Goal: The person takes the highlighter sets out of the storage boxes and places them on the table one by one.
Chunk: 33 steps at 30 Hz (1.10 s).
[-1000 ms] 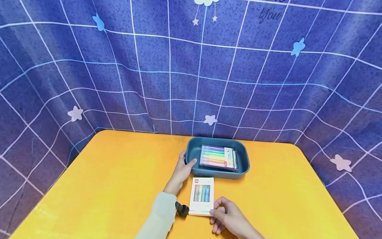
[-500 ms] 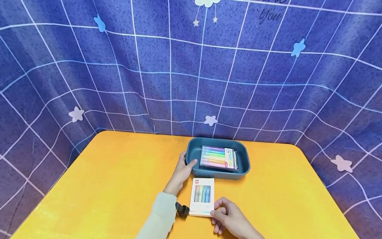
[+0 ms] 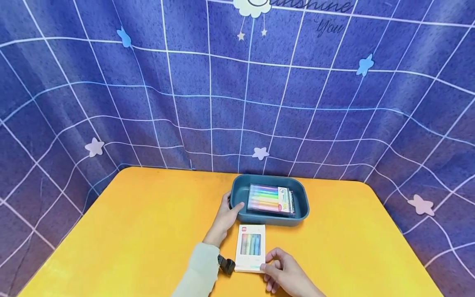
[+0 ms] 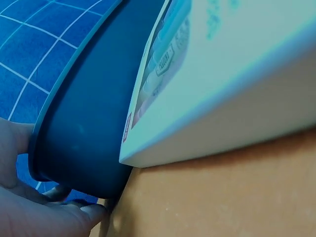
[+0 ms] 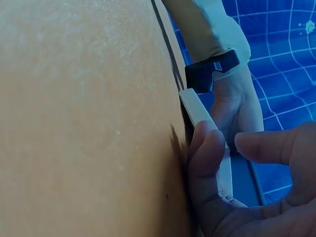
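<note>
A dark blue plastic bin (image 3: pixel 274 220) stands toward the back of the table. My left hand (image 3: pixel 225 216) grips its left end, thumb over the rim and fingers outside, as the left wrist view also shows on the bin wall (image 4: pixel 89 123). Inside lies a clear pack of rainbow-coloured pens (image 3: pixel 263 199), with another pack's edge showing beneath. In front of the bin, a white box of pastel markers (image 3: pixel 250 262) with a window lies flat. My right hand (image 3: pixel 285 272) pinches its near right corner, thumb on top and curled fingers along the side (image 5: pixel 207 153).
The yellow table (image 3: pixel 148 231) reaches back to a blue gridded curtain (image 3: pixel 222 103) with star shapes, which also hangs at both sides. A black wrist camera mount (image 3: pixel 226 264) on my left wrist sits close to the marker box's left edge.
The head view has tilted up a little, so everything sits slightly lower in it. Both hands, the bin and the marker box otherwise keep their places.
</note>
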Each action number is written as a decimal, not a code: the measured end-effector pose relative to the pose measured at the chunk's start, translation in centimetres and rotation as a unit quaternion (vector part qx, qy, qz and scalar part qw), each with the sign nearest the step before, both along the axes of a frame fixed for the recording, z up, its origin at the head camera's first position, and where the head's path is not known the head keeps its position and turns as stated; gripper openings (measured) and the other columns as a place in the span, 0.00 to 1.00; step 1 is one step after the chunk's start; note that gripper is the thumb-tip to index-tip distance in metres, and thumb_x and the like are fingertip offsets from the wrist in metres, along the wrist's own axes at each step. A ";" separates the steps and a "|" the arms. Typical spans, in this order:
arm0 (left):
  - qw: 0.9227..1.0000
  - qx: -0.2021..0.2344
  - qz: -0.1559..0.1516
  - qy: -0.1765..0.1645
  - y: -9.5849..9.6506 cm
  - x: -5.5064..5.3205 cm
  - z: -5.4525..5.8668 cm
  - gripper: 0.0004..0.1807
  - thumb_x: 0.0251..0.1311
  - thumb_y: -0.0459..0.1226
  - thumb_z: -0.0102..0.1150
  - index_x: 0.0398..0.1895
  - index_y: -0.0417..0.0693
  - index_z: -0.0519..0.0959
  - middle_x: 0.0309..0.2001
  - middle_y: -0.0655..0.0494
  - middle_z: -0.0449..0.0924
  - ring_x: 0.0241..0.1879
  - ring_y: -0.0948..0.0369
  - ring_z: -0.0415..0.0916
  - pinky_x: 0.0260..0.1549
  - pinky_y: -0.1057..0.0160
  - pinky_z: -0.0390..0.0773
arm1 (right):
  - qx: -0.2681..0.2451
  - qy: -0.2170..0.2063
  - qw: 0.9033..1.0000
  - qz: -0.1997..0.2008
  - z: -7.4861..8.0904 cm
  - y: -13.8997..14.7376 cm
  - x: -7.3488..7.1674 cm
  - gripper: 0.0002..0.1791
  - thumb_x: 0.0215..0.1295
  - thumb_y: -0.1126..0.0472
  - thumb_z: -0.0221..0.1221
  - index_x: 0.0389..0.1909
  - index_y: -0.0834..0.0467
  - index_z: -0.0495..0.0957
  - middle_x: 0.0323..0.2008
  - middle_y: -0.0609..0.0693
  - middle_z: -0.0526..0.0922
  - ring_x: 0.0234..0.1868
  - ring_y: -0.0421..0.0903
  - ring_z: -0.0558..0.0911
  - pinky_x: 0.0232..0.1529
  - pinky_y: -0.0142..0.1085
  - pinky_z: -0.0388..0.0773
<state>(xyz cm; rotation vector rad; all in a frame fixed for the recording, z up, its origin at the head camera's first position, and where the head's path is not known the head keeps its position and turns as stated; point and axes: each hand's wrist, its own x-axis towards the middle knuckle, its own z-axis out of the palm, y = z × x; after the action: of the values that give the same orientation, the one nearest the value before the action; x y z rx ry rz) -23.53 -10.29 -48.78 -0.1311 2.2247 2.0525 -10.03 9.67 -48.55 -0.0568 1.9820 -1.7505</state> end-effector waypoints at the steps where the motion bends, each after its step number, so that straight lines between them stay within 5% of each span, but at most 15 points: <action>1: 1.000 0.002 -0.002 0.002 0.1 -0.1 0.0 0.35 0.73 0.39 0.53 0.79 0.52 0.51 0.80 0.42 0.54 0.79 0.43 0.50 0.76 0.35 0.50 | 0.002 -0.002 1.000 -0.001 0.1 0.0 0.0 0.16 0.70 0.58 0.61 0.47 0.64 0.67 0.23 0.48 0.80 0.18 0.40 0.80 0.23 0.30 0.81; 20: 1.000 0.009 -0.009 -0.002 0.3 -0.2 -0.2 0.36 0.74 0.38 0.52 0.80 0.48 0.49 0.80 0.40 0.52 0.80 0.42 0.47 0.77 0.35 0.48 | -0.012 -0.021 0.999 -0.027 -0.3 0.3 -0.1 0.14 0.70 0.59 0.60 0.45 0.64 0.69 0.23 0.48 0.81 0.19 0.40 0.80 0.24 0.30 0.81; 33: 1.000 0.008 -0.014 0.010 0.4 -0.2 -0.3 0.36 0.74 0.38 0.51 0.80 0.48 0.48 0.80 0.40 0.52 0.79 0.42 0.49 0.76 0.35 0.49 | -0.041 -0.031 0.999 -0.004 -0.6 0.9 -0.8 0.14 0.72 0.57 0.58 0.46 0.64 0.68 0.24 0.48 0.82 0.19 0.39 0.82 0.25 0.30 0.83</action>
<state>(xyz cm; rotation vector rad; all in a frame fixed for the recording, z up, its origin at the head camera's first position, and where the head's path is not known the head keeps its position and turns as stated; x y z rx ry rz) -23.77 -9.87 -49.03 -0.0797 2.2074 2.0663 -10.84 10.59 -49.13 -0.0212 1.8682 -1.8166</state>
